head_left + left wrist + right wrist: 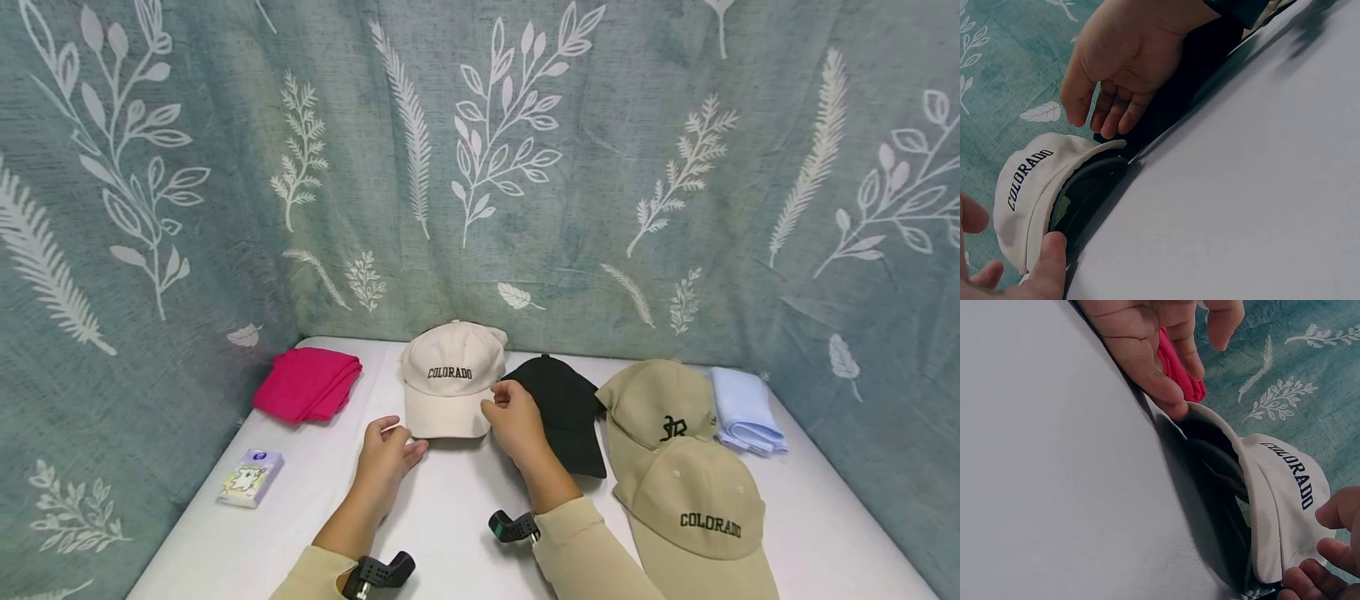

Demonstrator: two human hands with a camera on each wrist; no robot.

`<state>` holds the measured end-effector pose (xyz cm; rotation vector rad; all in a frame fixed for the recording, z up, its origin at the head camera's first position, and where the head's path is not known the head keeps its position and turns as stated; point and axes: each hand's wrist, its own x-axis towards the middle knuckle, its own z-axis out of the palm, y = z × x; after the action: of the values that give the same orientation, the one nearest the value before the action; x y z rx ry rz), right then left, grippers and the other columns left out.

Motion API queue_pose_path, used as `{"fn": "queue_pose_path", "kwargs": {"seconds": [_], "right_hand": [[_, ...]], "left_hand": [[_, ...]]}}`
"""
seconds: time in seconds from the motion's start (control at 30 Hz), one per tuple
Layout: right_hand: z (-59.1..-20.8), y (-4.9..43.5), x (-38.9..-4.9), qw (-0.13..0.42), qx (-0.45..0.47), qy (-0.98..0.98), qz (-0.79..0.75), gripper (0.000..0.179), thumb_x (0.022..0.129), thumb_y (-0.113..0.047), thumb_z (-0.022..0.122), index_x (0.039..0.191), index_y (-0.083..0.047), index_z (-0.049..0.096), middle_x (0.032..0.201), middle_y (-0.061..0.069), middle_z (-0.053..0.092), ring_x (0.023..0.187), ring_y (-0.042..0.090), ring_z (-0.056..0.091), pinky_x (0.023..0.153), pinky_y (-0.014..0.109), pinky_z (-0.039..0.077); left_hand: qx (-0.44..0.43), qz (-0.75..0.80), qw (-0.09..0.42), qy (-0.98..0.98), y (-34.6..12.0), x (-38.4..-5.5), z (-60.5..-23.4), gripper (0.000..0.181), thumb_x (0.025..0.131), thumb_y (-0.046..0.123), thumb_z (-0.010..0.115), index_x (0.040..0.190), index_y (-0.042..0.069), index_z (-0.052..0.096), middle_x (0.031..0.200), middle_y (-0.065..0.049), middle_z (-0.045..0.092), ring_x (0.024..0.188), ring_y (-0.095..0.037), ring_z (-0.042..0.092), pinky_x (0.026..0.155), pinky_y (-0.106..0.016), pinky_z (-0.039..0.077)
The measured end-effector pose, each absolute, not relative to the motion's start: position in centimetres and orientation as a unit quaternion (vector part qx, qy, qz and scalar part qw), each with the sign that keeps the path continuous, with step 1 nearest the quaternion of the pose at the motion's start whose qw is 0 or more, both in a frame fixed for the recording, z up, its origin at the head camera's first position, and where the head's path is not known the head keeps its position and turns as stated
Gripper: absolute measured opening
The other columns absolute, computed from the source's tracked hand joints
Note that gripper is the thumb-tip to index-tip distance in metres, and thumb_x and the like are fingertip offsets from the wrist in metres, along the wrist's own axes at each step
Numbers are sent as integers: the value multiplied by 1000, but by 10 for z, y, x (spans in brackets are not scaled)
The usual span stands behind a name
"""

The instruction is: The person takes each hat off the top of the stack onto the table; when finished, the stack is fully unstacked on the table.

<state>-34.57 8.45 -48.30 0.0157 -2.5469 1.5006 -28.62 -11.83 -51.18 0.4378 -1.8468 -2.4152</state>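
A cream baseball cap (456, 358) with COLORADO lettering stands at the back of the white table, brim towards me. My left hand (386, 457) is at the brim's left front corner, its fingertips right at the edge and the other fingers loosely spread. At the brim's right side is my right hand (516, 421), fingers loosely bent and partly overlapping a black cap (558, 396). In the right wrist view, a dark curved shape (1216, 456) shows beneath the cream brim (1219, 422). Neither hand is wrapped round the cap.
Right of the black cap lie a khaki cap (648, 400) with a dark monogram and a khaki COLORADO cap (705, 492) overlapping it. A folded light-blue cloth (742, 408) is behind them. On the left are a folded pink cloth (307, 383) and a small tissue pack (251, 478). Leaf-patterned curtains (450, 167) enclose the table.
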Motion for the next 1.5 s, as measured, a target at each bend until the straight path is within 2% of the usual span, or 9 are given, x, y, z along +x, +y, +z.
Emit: {"fn": "queue_pose_path", "kwargs": {"seconds": [0.13, 0.3, 0.47, 0.63, 0.77, 0.97, 1.27, 1.5], "right_hand": [[-484, 82, -351, 95, -5, -868, 488, 32, 92, -20, 68, 120, -4, 66, 113, 12, 62, 103, 26, 60, 93, 44, 53], [-484, 78, -355, 98, -10, -877, 470, 41, 90, -19, 68, 127, -1, 63, 117, 15, 60, 108, 29, 58, 97, 48, 51], [-486, 75, -357, 86, -10, -875, 475, 56, 91, -20, 71, 141, 0, 56, 134, 21, 60, 126, 36, 58, 107, 52, 49], [-491, 74, -356, 35, 7, -879, 476, 80, 91, -26, 75, 158, -1, 38, 157, 28, 43, 146, 44, 44, 117, 59, 41], [-495, 74, -354, -2, 21, -871, 490, 91, 90, -28, 78, 162, -1, 29, 165, 27, 31, 153, 43, 32, 122, 61, 33], [-499, 73, -352, -26, 15, -854, 520, 94, 91, -26, 80, 164, -2, 25, 169, 23, 27, 157, 41, 26, 124, 64, 28], [-498, 72, -344, -27, 11, -842, 539, 91, 89, -21, 81, 163, -5, 29, 168, 23, 30, 155, 40, 29, 123, 64, 29], [-495, 71, -341, -12, 9, -841, 541, 87, 88, -19, 81, 161, -7, 35, 166, 22, 34, 153, 40, 33, 122, 63, 31]], "left_hand": [[137, -793, 30, -592, -120, -289, -513, 53, 103, 10, 46, 152, -2, 30, 140, -24, 37, 97, -24, 69, 89, -28, 62], [128, -798, 25, -588, -121, -290, -514, 55, 103, 10, 45, 153, -3, 28, 145, -26, 36, 101, -25, 67, 91, -27, 61], [118, -800, 16, -589, -122, -289, -516, 57, 103, 10, 46, 155, -5, 26, 153, -29, 31, 106, -26, 62, 93, -27, 60], [105, -791, 2, -603, -122, -288, -516, 64, 103, 10, 47, 160, -4, 20, 163, -29, 25, 118, -30, 58, 101, -32, 58], [102, -789, -1, -605, -122, -288, -515, 67, 103, 9, 48, 161, -4, 18, 165, -28, 25, 123, -32, 57, 104, -34, 56], [108, -792, 3, -601, -125, -289, -516, 65, 102, 6, 47, 160, -7, 20, 161, -29, 29, 113, -27, 61, 97, -29, 59], [111, -799, 2, -591, -127, -288, -517, 62, 104, 6, 47, 159, -7, 22, 159, -28, 30, 99, -20, 64, 88, -23, 60], [115, -807, 1, -580, -125, -289, -516, 63, 103, 5, 49, 159, -7, 22, 159, -27, 28, 104, -19, 54, 93, -25, 59]]}}
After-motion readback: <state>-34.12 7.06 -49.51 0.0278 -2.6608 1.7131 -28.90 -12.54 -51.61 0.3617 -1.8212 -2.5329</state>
